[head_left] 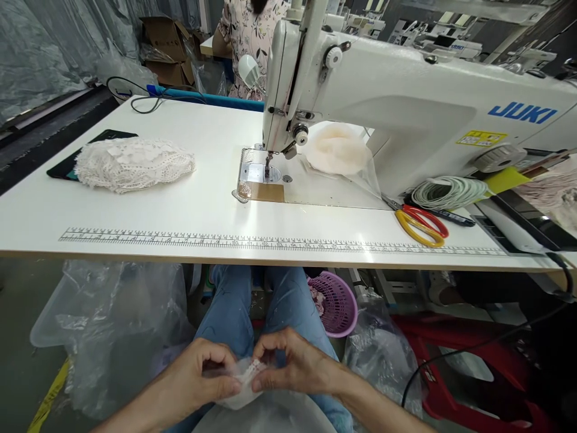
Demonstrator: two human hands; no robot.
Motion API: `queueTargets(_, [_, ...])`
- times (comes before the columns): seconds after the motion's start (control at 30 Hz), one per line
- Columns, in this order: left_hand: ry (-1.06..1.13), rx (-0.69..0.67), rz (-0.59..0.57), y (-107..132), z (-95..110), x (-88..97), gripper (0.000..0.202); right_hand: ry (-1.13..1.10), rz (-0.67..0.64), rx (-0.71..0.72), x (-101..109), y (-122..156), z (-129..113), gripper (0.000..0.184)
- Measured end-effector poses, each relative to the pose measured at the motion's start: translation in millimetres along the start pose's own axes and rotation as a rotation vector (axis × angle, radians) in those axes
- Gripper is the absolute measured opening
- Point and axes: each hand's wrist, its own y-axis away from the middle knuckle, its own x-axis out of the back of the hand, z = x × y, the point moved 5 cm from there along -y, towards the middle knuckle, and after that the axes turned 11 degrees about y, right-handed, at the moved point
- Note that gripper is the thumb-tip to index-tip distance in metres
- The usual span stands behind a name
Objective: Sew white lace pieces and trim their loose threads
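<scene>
Above lap in blue jeans [288, 300], small white cloth [241, 398] with bumpy lace edge, held up between two hands. Left hand [205, 371] half curled, thumb and finger pinching cloth's left side. Right hand [297, 364] curled too, thumb and fingertip pinching lace edge. In front, big white sewing machine [406, 90] on white table [216, 213]. Lace pile [135, 163] at table's left. Scissors [401, 219] touching green cord [444, 193] on right.

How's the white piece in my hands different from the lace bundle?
The white piece is held by your left hand and right hand; the lace bundle lies on the table. The white piece is smaller and looks sheer; the lace bundle is bigger and denser. Both are pale.
</scene>
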Motion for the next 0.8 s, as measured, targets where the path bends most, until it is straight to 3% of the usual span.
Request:
queueTargets(0.27, [0.013,0.023,0.073,-2,-9,3.4,0.035,0.090,0.073,-0.001,-1,1,-1,0.013])
queueTargets(0.47, [0.020,0.039,0.050,-2,-5,-1.3,0.038,0.148,0.108,-0.003,0,3,1,0.013])
queueTargets(0.8, [0.057,0.099,0.030,-1,4,-4.7,0.029,-0.015,0.024,-0.016,-3,0,0,0.033])
